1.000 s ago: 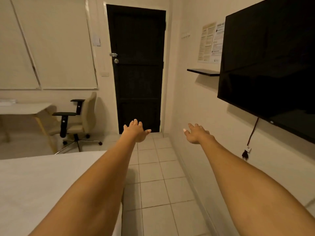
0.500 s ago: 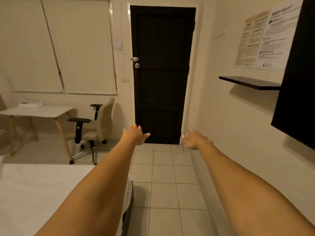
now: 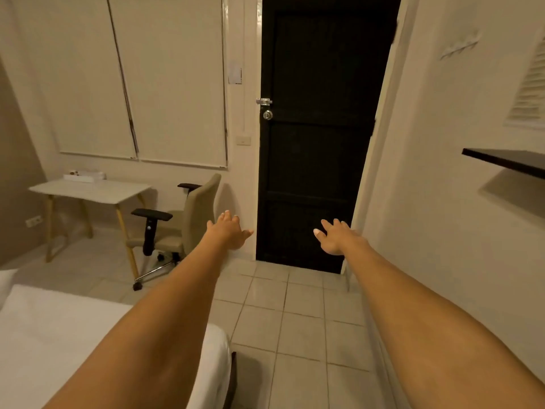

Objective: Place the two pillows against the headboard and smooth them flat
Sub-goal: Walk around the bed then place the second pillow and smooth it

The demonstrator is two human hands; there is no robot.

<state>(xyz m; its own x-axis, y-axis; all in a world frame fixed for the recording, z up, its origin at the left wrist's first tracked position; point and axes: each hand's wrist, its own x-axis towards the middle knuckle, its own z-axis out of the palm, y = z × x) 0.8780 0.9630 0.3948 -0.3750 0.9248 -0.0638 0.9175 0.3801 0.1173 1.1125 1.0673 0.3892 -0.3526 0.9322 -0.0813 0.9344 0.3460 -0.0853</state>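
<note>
Both my arms stretch straight out in front of me at about chest height. My left hand [image 3: 228,233] has its fingers spread and holds nothing. My right hand [image 3: 336,237] is likewise spread and holds nothing. A bed with a white sheet [image 3: 53,335] fills the lower left, its corner under my left forearm. A white edge [image 3: 5,283] at the far left may be a pillow; I cannot tell. No headboard is in view.
A black door [image 3: 318,137] stands straight ahead, past a tiled aisle [image 3: 295,329] between bed and right wall. A beige office chair [image 3: 180,228] and a small white desk [image 3: 88,190] stand at the left under blinds. A dark shelf [image 3: 507,160] juts from the right wall.
My view has swung left: the wall television has left the frame, and the desk, chair and more of the bed have come in. Both hands stay outstretched and spread.
</note>
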